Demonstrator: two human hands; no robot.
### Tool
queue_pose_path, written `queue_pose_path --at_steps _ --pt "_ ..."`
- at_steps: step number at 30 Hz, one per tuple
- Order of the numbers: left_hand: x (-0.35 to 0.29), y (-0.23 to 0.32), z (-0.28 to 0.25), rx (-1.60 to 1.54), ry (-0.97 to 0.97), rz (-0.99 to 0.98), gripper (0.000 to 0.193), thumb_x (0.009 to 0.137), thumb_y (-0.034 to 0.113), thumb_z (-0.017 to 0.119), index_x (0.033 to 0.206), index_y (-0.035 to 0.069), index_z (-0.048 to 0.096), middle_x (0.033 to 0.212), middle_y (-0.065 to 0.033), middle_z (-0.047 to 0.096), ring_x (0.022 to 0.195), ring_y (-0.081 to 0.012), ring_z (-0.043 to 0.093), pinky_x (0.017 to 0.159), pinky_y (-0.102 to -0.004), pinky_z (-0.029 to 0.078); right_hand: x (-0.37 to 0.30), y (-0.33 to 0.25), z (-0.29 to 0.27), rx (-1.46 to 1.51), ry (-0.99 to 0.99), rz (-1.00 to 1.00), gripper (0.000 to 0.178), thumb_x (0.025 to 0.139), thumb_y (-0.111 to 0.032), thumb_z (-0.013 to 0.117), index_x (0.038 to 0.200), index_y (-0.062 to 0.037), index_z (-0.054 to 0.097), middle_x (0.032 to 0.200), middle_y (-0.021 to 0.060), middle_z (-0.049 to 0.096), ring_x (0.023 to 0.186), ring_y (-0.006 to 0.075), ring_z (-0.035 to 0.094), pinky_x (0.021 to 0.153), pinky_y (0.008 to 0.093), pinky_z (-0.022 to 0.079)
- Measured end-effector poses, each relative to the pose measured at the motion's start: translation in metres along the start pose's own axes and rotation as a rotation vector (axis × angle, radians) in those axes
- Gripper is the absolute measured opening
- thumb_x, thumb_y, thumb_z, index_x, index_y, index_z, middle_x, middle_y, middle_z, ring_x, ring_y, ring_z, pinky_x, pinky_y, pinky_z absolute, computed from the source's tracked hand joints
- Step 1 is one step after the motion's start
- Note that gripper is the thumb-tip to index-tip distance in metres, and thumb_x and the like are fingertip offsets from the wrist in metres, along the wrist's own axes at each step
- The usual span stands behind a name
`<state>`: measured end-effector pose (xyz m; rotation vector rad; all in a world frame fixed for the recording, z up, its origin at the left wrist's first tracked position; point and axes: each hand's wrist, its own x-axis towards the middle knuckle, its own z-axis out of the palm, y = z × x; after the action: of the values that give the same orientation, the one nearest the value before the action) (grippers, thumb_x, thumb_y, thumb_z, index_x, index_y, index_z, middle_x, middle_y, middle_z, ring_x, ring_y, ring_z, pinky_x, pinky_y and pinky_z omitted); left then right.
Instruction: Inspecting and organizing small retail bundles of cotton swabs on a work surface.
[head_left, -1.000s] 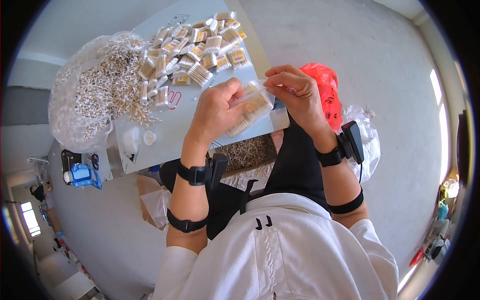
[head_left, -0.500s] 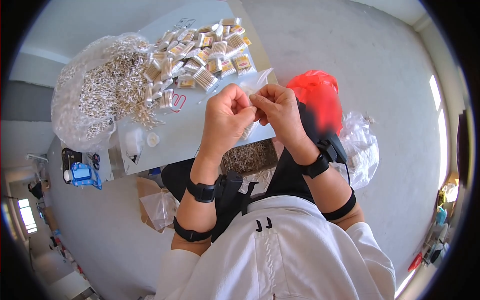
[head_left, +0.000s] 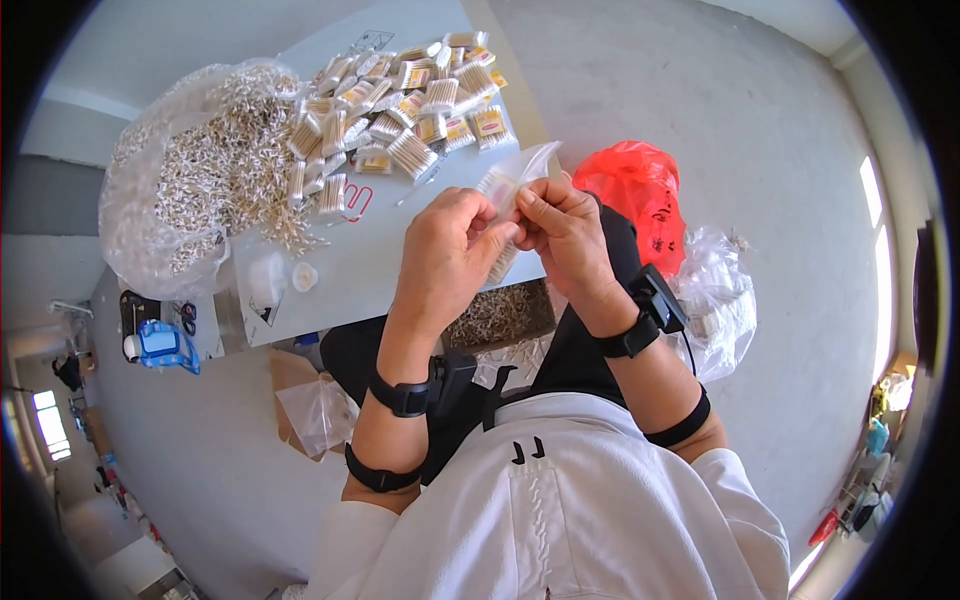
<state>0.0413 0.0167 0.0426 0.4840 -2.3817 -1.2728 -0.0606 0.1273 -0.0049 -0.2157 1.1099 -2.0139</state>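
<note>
My left hand [head_left: 445, 242] and my right hand [head_left: 568, 235] meet above the table's near edge, both closed on a clear plastic bag [head_left: 532, 164]. Its loose top sticks up past my fingers. Below them, white cotton swabs show through its lower part, between my hands. Thumbs and index fingertips pinch the bag from both sides; my other fingers are partly hidden. Beyond, on the table [head_left: 385, 235], lies a heap of small packs of cotton swabs [head_left: 411, 154], some with yellow labels. To its left a big clear bag [head_left: 125, 215] spills loose cotton swabs [head_left: 235, 165].
A box of loose swabs [head_left: 500, 316] sits below my hands, between my legs. Right of my knee are a red plastic bag [head_left: 630, 180] and a clear bag [head_left: 715, 320]. Two white round pieces [head_left: 305, 277] and a blue-and-white bottle [head_left: 163, 343] stand at the left.
Both hands have dropped slightly toward me and stay closed on the bag. More of its clear top now shows above my fingers. The table things look unmoved.
</note>
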Motion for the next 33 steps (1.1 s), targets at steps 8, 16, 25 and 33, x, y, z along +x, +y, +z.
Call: queue_pose_path --at_steps 8,16,25,33 --pt "0.005 -0.011 -0.005 -0.162 -0.008 -0.104 0.012 0.086 0.003 0.061 0.078 -0.004 0.058 0.064 -0.0069 0.058 0.058 -0.0092 0.048 0.054 -0.0273 0.042 0.001 -0.001 -0.002 -0.011 -0.051 -0.006 0.017 0.095 -0.014 0.057 0.085 -0.003 0.063 0.076 0.0051 0.067 0.062 0.0079 0.059 0.058 0.0203 0.047" --pt "0.007 -0.005 -0.004 -0.238 -0.05 -0.226 0.008 0.086 0.002 0.062 0.083 -0.005 0.061 0.066 -0.0064 0.062 0.061 -0.0083 0.056 0.058 -0.0251 0.047 -0.006 -0.009 0.006 -0.202 -0.05 0.048 0.018 0.094 -0.016 0.06 0.083 -0.0018 0.064 0.072 0.0042 0.065 0.059 0.0071 0.058 0.055 0.0195 0.046" --pt "0.011 -0.007 -0.004 -0.185 -0.064 -0.112 0.01 0.087 0.004 0.061 0.086 -0.006 0.063 0.069 -0.0114 0.066 0.062 -0.0112 0.061 0.057 -0.0264 0.049 -0.004 -0.007 0.006 -0.128 -0.096 0.033 0.014 0.093 -0.012 0.061 0.087 0.0001 0.066 0.073 0.004 0.065 0.06 0.0071 0.059 0.055 0.0195 0.048" --pt "0.025 0.009 -0.001 -0.175 -0.105 -0.108 0.012 0.087 0.005 0.059 0.08 -0.004 0.058 0.062 -0.0146 0.061 0.053 -0.0222 0.062 0.052 -0.0328 0.048 -0.003 -0.004 0.001 -0.097 -0.126 0.03 0.014 0.093 -0.01 0.059 0.089 0.0019 0.067 0.074 0.0062 0.066 0.062 0.0102 0.061 0.057 0.0225 0.049"
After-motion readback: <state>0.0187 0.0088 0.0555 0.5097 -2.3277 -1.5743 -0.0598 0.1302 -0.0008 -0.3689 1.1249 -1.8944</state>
